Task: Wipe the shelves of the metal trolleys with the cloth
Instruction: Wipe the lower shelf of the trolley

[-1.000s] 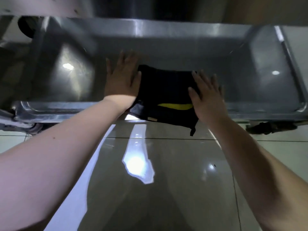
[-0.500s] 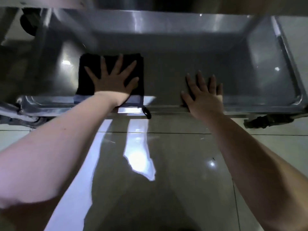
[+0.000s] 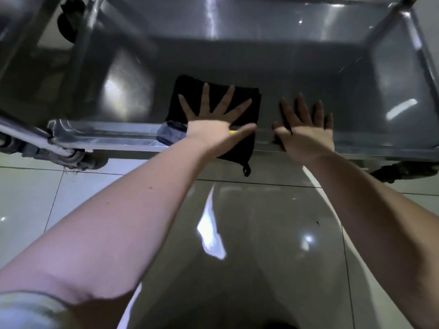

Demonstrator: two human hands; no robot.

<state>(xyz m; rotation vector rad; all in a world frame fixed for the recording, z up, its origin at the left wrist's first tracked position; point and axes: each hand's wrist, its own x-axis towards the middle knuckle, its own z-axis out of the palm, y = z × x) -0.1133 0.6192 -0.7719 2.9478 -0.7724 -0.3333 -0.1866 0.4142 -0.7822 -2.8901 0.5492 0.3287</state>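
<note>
The left hand has slid the cloth right, near the right hand. Both press flat, fingers spread. The right side of the shelf probably remains unwiped.

steel trolley shelf on castors, black cloth draped over its front rim, glossy tiled floor below

Commercial kitchen or service area, by the look.
Stainless steel trolley on castors; glossy tiled floor.
</note>
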